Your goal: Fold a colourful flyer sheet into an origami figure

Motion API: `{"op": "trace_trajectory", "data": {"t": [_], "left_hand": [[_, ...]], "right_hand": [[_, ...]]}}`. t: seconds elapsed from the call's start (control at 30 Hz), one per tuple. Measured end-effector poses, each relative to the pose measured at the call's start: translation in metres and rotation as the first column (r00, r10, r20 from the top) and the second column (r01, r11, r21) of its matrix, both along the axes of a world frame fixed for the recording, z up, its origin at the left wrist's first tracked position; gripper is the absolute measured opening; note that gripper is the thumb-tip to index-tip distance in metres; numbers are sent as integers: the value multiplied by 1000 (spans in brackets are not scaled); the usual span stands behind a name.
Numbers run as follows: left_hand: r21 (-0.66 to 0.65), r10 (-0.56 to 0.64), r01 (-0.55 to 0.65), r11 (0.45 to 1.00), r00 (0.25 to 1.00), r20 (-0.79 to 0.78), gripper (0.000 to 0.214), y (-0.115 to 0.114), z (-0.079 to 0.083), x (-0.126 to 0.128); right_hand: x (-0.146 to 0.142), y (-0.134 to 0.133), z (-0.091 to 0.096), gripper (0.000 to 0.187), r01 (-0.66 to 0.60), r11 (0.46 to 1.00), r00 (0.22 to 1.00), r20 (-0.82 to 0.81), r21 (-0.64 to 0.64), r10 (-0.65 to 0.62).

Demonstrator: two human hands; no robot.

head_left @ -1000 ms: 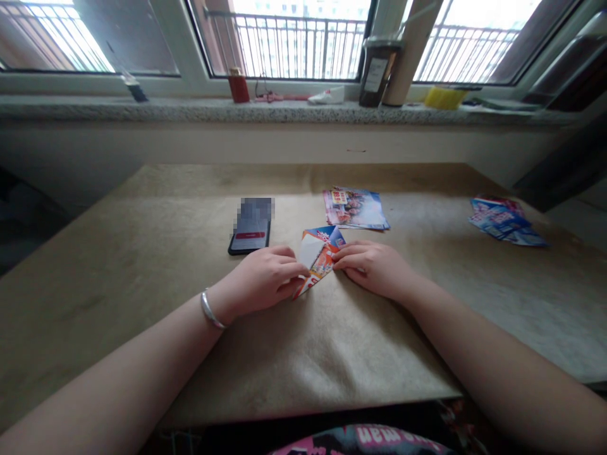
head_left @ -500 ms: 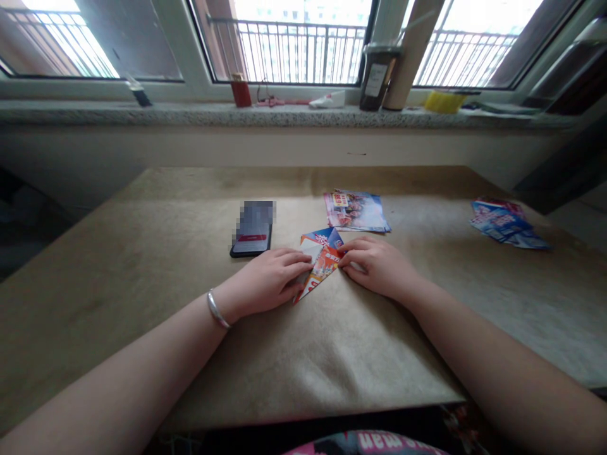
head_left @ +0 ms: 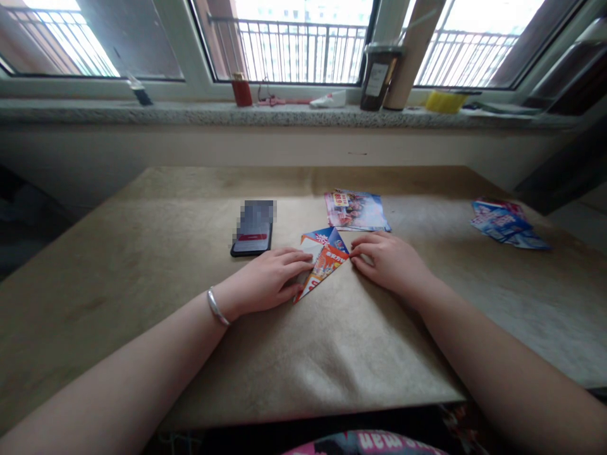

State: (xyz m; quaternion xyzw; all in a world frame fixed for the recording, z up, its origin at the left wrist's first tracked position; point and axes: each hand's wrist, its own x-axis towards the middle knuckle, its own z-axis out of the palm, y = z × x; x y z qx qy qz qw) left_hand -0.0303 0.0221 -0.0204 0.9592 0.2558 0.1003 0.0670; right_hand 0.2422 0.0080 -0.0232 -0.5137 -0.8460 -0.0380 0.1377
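A folded colourful paper [head_left: 323,260], printed in red, orange and blue, lies flat on the tan table [head_left: 142,265] between my hands. My left hand [head_left: 268,280], with a silver bracelet at the wrist, lies over the paper's left part, fingers stretched and pressing it down. My right hand [head_left: 389,260] rests at the paper's right corner, its fingertips touching the folded edge. Neither hand lifts the paper.
A black phone [head_left: 253,235] lies just left of the paper. A small stack of printed leaflets [head_left: 355,210] sits behind it, another pile [head_left: 505,224] at the far right. The window sill [head_left: 284,114] carries a red cup [head_left: 241,92], a dark jar [head_left: 376,77] and a yellow item [head_left: 444,101].
The raised flap of the paper has been pressed flat. My right hand slid a little to the right along the fold; my left hand's fingers flattened over the paper.
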Motion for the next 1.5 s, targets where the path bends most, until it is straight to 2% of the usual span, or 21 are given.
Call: {"op": "trace_trajectory", "data": {"t": [0.2, 0.37, 0.5, 0.57, 0.7, 0.8, 0.93, 1.07, 1.2, 1.33, 1.5], "left_hand": [[38, -25, 26, 999, 999, -46, 41, -4, 7, 2], [40, -27, 27, 999, 999, -21, 42, -5, 4, 3], [-10, -38, 39, 999, 999, 38, 34, -3, 1, 3], [-30, -54, 56, 998, 997, 48, 31, -2, 0, 3], [-5, -87, 87, 996, 995, 43, 34, -1, -2, 3], [7, -97, 97, 995, 994, 40, 35, -1, -2, 3], [-7, -78, 78, 997, 995, 59, 35, -1, -2, 2], [-26, -55, 57, 998, 996, 63, 30, 0, -3, 1], [-29, -70, 72, 997, 996, 51, 31, 1, -4, 0], [-16, -61, 61, 998, 997, 38, 33, 2, -4, 1], [3, -63, 63, 998, 997, 44, 31, 1, -2, 1]], "right_hand": [[-8, -1, -3, 25, 13, 999, 997, -69, -35, -15], [-17, -4, -4, 23, 71, 996, 977, -197, -51, -80], [-19, -2, -10, 36, -63, 998, 964, -262, -32, 52], [-19, -1, -12, 33, -63, 998, 950, -306, 3, 61], [-19, -1, -12, 20, 19, 998, 920, -392, 66, 8], [-19, -1, -12, 24, -34, 999, 933, -357, 36, 45], [-17, 1, -18, 45, -136, 988, 951, -288, -69, 111], [-15, 4, -24, 54, -150, 981, 954, -279, -124, 111], [-13, 4, -23, 52, -148, 982, 949, -297, -118, 108], [-11, 3, -18, 46, -126, 990, 911, -403, -61, 91], [-4, 3, -10, 33, -32, 990, 865, -500, -138, -42]]}}
